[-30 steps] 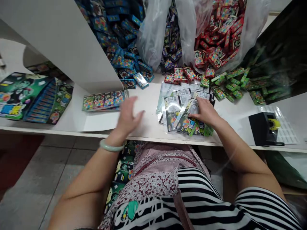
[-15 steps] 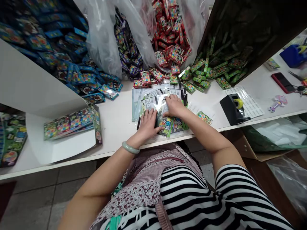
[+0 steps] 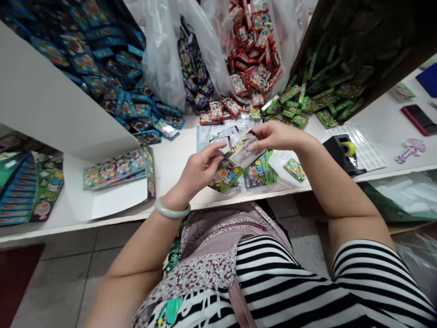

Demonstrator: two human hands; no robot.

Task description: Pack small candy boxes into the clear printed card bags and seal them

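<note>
– As far as the head view shows, what's done?
– One flat black-and-green printed packet (image 3: 229,175) held over white tabletop (image 3: 170,159); left hand (image 3: 201,166) and right hand (image 3: 278,135) both pinching it.
– Remaining?
– More packets (image 3: 256,176) beneath, small red boxes (image 3: 257,77) loose behind. Filled? Can't tell.

The camera's up on the head, facing forward and down. Hands (image 3: 202,169) and table (image 3: 168,165) lie close below it.

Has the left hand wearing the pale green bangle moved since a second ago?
Yes, the left hand moved right, away from the open white-lined cardboard box.
</note>
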